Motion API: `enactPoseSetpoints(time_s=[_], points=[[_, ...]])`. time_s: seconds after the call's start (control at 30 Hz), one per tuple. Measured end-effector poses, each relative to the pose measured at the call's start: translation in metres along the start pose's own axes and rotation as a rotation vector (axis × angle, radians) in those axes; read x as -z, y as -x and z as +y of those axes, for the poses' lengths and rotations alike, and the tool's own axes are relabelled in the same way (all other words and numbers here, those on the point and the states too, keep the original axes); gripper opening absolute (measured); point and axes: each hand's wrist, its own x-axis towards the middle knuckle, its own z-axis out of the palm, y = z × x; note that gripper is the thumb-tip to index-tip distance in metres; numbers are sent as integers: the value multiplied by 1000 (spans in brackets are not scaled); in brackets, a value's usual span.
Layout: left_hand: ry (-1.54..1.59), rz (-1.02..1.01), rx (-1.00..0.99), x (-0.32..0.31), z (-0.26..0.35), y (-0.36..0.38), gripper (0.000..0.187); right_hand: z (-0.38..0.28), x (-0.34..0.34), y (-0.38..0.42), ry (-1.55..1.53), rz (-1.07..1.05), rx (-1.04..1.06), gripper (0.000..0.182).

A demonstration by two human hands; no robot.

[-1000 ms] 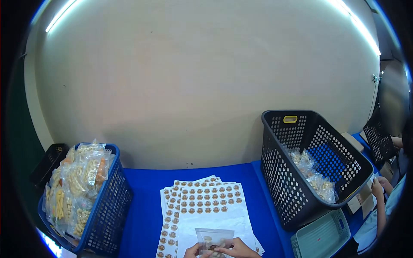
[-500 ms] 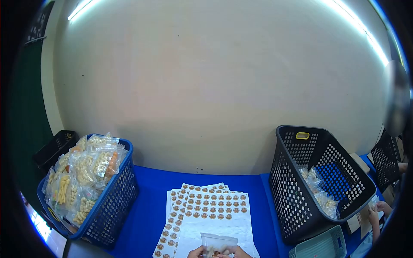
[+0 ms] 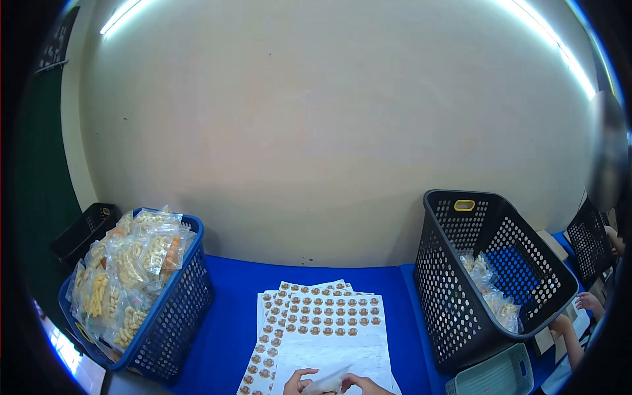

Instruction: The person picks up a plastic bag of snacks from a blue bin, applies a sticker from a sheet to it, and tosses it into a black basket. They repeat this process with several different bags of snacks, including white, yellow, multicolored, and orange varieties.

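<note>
A clear plastic pouch [image 3: 327, 382] is tilted at the bottom edge of the head view, with little of its contents showing. My left hand [image 3: 297, 382] grips its left side, fingers curled. My right hand [image 3: 366, 386] pinches the pouch's right side. Beneath both hands lies a white sticker sheet [image 3: 322, 352] with rows of round brown labels on its upper part and a bare lower part. More label sheets [image 3: 259, 359] stick out from under it on the left and at the top.
At left, a blue basket [image 3: 172, 329] is heaped with pouches of pale and orange pieces [image 3: 128, 263]. A black basket [image 3: 438, 289] at right holds several pouches [image 3: 498, 306]. In front of it sits a pale green tray [image 3: 490, 382]. Another person's hands [image 3: 563, 326] are at far right.
The pouch has gone from upright, facing me, to tilted and seen nearly edge-on. My hands have turned with it. The other person's hands at far right have moved apart.
</note>
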Motion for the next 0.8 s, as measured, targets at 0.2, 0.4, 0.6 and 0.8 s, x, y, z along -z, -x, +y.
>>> enactPoseSetpoints(time_s=[0.2, 0.4, 0.6, 0.8], points=[[-102, 18, 134, 3, -7, -3, 43, 9, -15, -3, -40, 137, 63, 48], [-195, -72, 60, 8, -20, -2, 48, 35, -18, -4, -97, 111, 93, 35], [-31, -146, 73, 6, -31, -2, 64, 5, -25, -9, -381, 339, 14, 18], [-70, -181, 54, 4, -35, -2, 75, -5, -23, -7, -384, 515, 106, 21]])
